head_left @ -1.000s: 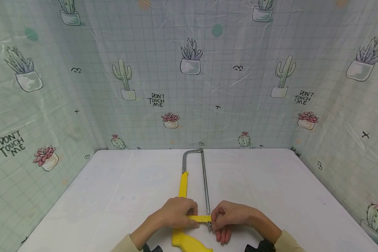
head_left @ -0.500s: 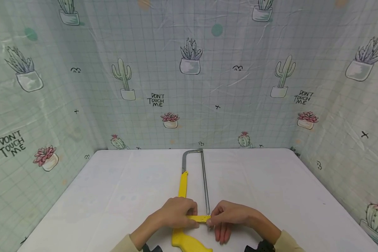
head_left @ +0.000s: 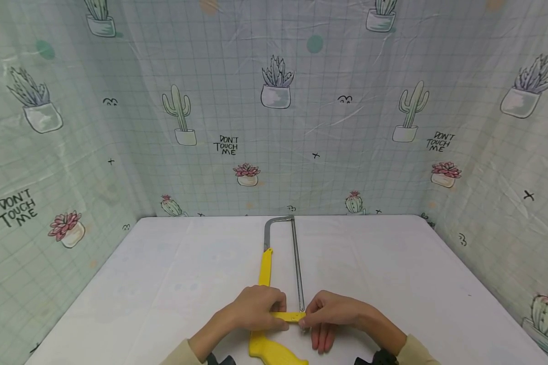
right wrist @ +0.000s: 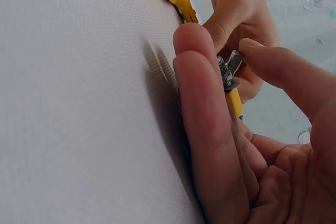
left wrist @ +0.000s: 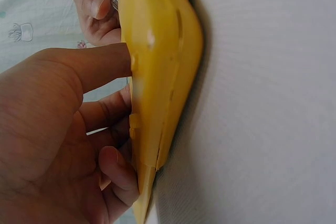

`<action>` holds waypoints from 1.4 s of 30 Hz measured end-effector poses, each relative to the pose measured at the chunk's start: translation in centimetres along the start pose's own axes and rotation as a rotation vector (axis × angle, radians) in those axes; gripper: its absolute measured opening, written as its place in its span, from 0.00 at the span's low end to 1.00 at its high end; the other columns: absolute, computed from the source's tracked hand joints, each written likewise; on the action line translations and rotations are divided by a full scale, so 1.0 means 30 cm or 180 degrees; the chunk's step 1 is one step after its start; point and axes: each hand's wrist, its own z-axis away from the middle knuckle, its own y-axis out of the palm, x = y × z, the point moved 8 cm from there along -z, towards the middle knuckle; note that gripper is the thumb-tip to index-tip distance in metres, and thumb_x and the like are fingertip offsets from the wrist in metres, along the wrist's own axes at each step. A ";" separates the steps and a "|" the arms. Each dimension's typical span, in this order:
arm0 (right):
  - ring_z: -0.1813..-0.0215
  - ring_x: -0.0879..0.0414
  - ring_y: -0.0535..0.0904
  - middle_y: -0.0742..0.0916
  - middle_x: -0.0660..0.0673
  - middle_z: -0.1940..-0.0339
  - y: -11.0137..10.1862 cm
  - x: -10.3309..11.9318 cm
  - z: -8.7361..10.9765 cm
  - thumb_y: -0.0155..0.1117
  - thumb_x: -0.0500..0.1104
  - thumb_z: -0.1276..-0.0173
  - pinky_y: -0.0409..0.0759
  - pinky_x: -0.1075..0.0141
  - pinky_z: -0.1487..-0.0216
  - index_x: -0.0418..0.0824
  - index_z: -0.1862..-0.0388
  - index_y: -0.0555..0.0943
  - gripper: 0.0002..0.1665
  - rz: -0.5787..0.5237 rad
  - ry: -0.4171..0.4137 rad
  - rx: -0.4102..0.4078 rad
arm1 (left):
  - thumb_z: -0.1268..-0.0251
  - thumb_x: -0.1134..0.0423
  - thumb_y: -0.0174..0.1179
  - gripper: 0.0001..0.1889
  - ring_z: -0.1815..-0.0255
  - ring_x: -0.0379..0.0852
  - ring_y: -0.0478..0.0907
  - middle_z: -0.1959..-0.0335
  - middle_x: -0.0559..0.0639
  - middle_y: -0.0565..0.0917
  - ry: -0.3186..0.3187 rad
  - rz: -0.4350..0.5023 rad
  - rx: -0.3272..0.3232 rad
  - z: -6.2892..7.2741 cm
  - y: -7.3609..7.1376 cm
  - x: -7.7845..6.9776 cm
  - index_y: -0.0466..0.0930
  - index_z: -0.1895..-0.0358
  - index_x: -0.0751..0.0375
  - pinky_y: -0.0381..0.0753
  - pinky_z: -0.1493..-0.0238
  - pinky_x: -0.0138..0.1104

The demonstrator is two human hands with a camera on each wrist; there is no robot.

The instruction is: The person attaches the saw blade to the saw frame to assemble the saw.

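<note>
A hacksaw (head_left: 266, 266) with a yellow handle and a grey bowed front end lies flat on the white table, its thin blade (head_left: 298, 268) to the right. My left hand (head_left: 258, 308) grips the yellow frame just ahead of the handle (left wrist: 157, 51), thumb and fingers around the yellow crosspiece (head_left: 290, 317). At the near end of the blade, my right hand (head_left: 340, 310) has its thumb against a small metal wing nut (right wrist: 236, 62), with a curled index finger on the far side. Its other fingers rest low by the table.
The white table (head_left: 187, 268) stretches out around the saw. Behind and at both sides hangs a cloth (head_left: 315, 101) printed with potted cacti. Black wrist straps (head_left: 379, 356) show at the bottom edge.
My right thumb has shifted left onto the wing nut, covering most of it in the head view. My left hand and the hacksaw have stayed where they were.
</note>
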 end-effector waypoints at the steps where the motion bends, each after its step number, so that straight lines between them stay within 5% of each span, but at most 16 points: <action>1: 0.79 0.62 0.86 0.89 0.49 0.78 -0.001 -0.001 -0.001 0.67 0.49 0.27 0.82 0.72 0.75 0.35 0.61 0.87 0.16 0.0001 0.0007 -0.0003 | 0.43 0.46 0.74 0.13 0.76 0.31 0.67 0.79 0.33 0.73 -0.0001 -0.0001 0.0001 -0.001 0.001 0.001 0.79 0.70 0.42 0.66 0.71 0.27; 42: 0.73 0.62 0.88 0.90 0.50 0.74 -0.008 -0.014 -0.007 0.63 0.42 0.28 0.84 0.71 0.71 0.35 0.55 0.85 0.11 -0.0197 -0.0028 0.0363 | 0.44 0.45 0.74 0.12 0.76 0.31 0.68 0.79 0.32 0.75 -0.0092 -0.0006 -0.0014 -0.006 0.011 0.018 0.79 0.71 0.40 0.67 0.70 0.28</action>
